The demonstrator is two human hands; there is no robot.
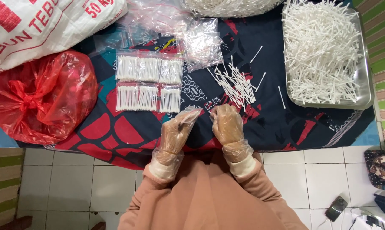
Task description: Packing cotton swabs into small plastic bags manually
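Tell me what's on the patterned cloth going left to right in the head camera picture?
Crinkled red plastic bag → six small clear packets of white cotton swabs → loose pile of white cotton swabs → shiny metal tray heaped with white cotton swabs.

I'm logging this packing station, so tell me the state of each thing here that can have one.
Left hand: gloved, fingertips pinched near the right hand; contents too small to tell.
Right hand: gloved, fingers curled, nothing clearly held.
Metal tray: heaped with loose cotton swabs.
Small swab packets: filled, laid flat in two rows.
Loose swab pile: scattered on the cloth.
Red plastic bag: knotted shut.
Empty clear bags: crumpled, unfilled.
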